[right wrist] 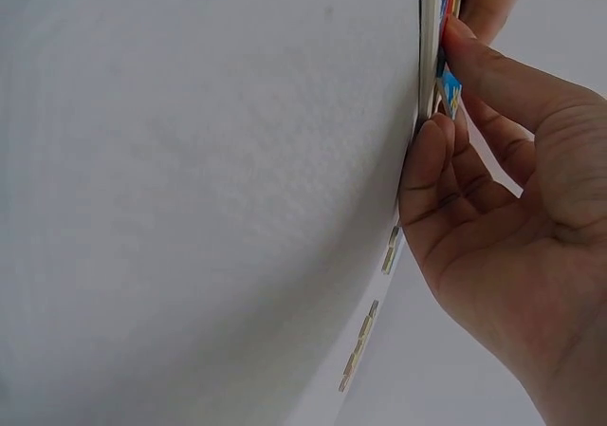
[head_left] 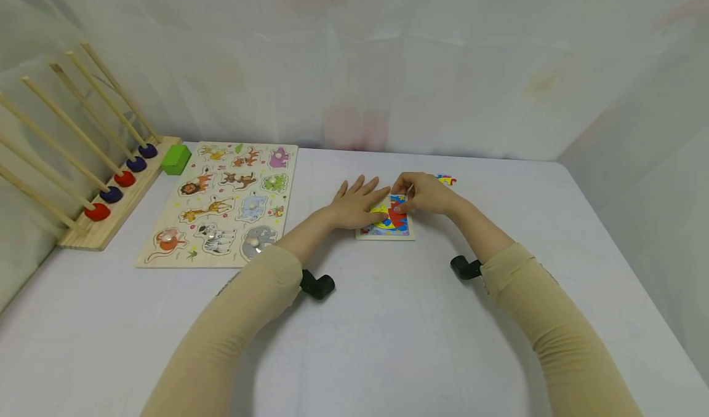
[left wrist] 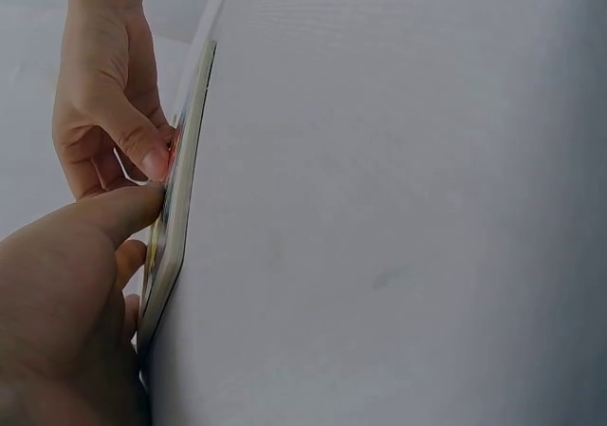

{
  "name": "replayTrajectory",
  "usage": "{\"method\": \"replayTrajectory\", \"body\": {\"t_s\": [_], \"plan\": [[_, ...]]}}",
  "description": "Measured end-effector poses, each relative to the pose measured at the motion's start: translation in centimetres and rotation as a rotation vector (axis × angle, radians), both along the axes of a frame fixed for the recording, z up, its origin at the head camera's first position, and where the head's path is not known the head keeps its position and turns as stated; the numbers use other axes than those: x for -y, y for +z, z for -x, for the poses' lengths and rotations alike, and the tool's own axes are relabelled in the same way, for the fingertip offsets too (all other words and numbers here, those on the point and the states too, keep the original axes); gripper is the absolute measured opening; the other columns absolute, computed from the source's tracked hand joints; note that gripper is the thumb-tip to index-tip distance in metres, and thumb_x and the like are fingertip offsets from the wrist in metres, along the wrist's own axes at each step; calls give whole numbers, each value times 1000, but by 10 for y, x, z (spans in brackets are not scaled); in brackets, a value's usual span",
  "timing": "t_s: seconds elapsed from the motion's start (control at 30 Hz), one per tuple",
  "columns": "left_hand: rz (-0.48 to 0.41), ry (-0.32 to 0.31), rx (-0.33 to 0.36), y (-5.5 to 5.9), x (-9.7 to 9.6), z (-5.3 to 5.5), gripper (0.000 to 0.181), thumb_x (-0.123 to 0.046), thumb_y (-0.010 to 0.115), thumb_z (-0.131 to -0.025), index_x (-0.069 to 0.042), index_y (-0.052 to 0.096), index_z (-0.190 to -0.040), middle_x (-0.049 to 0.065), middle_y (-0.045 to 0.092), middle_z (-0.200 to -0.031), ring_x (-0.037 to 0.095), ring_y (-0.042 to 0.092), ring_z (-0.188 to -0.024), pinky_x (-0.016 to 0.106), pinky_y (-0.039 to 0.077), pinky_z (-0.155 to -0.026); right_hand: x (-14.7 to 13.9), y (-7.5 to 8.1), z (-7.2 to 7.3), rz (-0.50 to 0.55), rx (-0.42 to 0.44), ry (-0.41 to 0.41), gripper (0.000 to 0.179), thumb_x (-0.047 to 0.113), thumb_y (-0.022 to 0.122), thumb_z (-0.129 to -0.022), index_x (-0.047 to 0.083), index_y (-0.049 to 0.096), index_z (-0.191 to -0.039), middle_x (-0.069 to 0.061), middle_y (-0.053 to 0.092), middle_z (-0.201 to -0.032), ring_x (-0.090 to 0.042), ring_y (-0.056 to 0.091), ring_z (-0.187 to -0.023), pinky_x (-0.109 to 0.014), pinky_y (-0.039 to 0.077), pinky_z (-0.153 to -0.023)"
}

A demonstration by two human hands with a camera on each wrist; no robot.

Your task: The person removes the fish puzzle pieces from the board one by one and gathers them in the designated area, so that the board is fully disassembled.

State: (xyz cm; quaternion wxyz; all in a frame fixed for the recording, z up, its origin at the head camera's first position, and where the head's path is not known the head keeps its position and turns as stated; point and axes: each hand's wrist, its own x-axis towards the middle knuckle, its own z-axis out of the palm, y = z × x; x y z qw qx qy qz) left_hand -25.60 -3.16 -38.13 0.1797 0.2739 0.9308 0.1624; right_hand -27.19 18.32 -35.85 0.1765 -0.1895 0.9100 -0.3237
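Observation:
A small colourful jigsaw puzzle (head_left: 396,231) in a pale wooden tray (head_left: 386,238) lies on the white table. My left hand (head_left: 356,210) rests on its left side, fingers spread and straight, the thumb across a yellow part of the picture. From the right, my right hand (head_left: 425,194) has its thumb on a red part, its other fingers curled at the tray's far right edge. In the right wrist view, a blue-cornered puzzle piece (right wrist: 451,92) stands tilted between that thumb and the fingers. Edge-on in the left wrist view, the tray (left wrist: 180,227) lies under both hands.
Loose puzzle pieces (head_left: 446,180) lie beyond my right hand, seen edge-on as thin pieces (right wrist: 358,345) in the right wrist view. To the left are a large animal peg board (head_left: 221,189), a green block (head_left: 176,159) and a wooden rack (head_left: 91,235) with upright rods and red and blue beads.

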Motion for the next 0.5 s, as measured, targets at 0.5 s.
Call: {"method": "replayTrajectory", "body": {"t_s": [0.5], "plan": [[-24, -37, 46, 7, 19, 4, 81, -54, 54, -94, -23, 18, -160, 8, 3, -170, 36, -6, -157, 59, -4, -125, 0, -1, 1, -25, 0, -9, 33, 16, 78, -83, 10, 62, -111, -7, 60, -107, -23, 51, -94, -27, 45, -77]]}}
